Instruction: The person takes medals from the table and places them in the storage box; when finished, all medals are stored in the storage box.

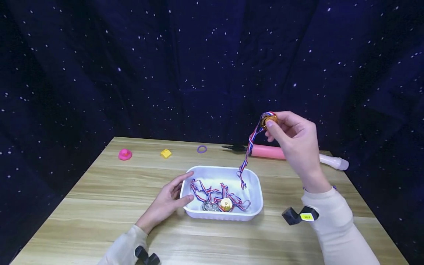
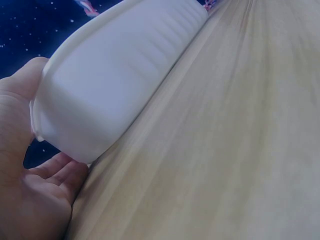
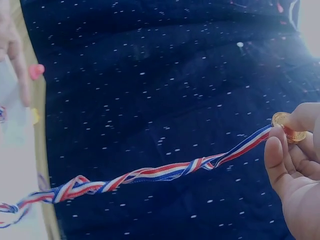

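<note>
My right hand [image 1: 299, 143] is raised above the right end of a white plastic tub [image 1: 222, 217] and pinches a gold medal [image 1: 269, 119] between thumb and fingers. Its twisted red, white and blue ribbon [image 3: 145, 172] hangs down, the lower end over the tub. At the tub's left end, my left hand [image 1: 170, 200] holds the wall, thumb over the rim and fingers outside, as the left wrist view shows. Inside lie another gold medal [image 1: 226, 204], silver medals [image 1: 209, 206] partly overlapping, and tangled striped ribbons [image 1: 198, 187].
Along the table's back stand a pink rubber duck [image 1: 124, 154], a yellow toy block [image 1: 166, 153], a purple ring [image 1: 201, 149] and a pink cylinder [image 1: 266, 151] with a white end [image 1: 332, 161], partly behind my right hand. A bit of blue ribbon [image 1: 334, 187] shows beside the right wrist.
</note>
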The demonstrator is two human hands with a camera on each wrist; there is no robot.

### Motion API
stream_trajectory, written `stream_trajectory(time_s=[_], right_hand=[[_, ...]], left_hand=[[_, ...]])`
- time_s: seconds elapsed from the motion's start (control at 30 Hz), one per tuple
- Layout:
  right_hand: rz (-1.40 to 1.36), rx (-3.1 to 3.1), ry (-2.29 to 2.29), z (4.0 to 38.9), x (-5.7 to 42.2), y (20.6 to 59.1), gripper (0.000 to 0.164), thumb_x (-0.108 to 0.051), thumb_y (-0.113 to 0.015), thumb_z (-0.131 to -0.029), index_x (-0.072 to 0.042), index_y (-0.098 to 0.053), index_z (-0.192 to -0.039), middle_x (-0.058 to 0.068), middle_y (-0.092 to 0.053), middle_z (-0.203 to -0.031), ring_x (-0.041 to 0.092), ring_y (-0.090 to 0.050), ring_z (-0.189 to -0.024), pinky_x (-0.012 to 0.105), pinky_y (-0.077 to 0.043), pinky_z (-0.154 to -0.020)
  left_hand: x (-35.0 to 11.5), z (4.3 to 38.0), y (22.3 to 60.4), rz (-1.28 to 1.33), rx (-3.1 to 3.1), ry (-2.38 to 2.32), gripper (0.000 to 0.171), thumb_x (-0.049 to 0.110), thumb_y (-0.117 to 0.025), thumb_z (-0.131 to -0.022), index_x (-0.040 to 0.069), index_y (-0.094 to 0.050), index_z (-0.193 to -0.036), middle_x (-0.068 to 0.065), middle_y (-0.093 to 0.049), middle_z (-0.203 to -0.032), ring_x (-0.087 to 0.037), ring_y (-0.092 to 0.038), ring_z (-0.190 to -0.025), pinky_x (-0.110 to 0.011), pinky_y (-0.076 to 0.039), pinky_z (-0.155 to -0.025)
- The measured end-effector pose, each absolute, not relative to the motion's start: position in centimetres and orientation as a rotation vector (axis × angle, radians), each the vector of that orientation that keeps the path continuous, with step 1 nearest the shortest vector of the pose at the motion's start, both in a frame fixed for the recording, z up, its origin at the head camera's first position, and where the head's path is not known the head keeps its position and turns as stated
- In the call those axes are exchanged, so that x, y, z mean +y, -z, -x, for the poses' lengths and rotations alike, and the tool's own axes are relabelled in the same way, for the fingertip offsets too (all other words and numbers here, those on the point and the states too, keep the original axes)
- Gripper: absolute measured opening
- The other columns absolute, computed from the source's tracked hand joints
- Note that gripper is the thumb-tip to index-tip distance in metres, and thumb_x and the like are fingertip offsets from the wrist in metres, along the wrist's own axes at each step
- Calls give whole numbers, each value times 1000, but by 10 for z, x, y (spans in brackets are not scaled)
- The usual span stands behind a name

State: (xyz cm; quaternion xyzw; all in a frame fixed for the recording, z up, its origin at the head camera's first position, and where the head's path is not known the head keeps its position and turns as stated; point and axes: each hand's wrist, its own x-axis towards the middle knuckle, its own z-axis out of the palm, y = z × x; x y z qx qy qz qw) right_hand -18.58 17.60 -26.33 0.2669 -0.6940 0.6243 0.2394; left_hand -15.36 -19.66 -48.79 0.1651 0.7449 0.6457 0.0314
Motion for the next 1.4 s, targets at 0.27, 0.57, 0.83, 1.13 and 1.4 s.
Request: stream_trajectory(time_s=[0.27,0.57,0.83,1.13,1.4], right_hand=[[-700,-2004,-1764,190,171,296,22,0,-77,-103,5,-76,-124,5,-76,-91,15,-71,-74,20,-64,-69],[-681,-2070,-1823,189,167,335,24,6,-74,-102,5,-71,-126,5,-77,-89,11,-68,-70,20,-57,-63],[-651,-2313,-1767,187,166,368,14,-1,-76,-104,-1,-75,-118,12,-79,-93,16,-66,-75,23,-56,-66],[-714,-2627,-1636,186,160,384,10,-4,-76,-103,-3,-76,-113,10,-78,-95,22,-72,-80,31,-63,-68],[-794,-2728,-1589,189,156,396,8,1,-76,-101,1,-78,-109,11,-76,-90,26,-71,-71,38,-66,-63]], left_hand=[[-196,154,487,-496,2306,-1980,78,13,-84,-100,26,-49,-168,-14,-36,-179,-40,-42,-161,-57,-32,-133],[-196,154,486,-504,2302,-1983,78,13,-84,-99,25,-49,-168,-14,-36,-179,-40,-42,-161,-56,-31,-134],[-198,150,489,-506,2281,-1997,79,11,-84,-99,22,-49,-168,-14,-37,-178,-40,-41,-161,-54,-31,-134],[-197,150,488,-512,2292,-2002,79,12,-85,-98,23,-49,-168,-13,-35,-180,-40,-41,-161,-53,-32,-133],[-198,153,487,-525,2294,-1999,79,12,-85,-98,23,-49,-168,-13,-35,-180,-40,-41,-161,-54,-31,-133]])
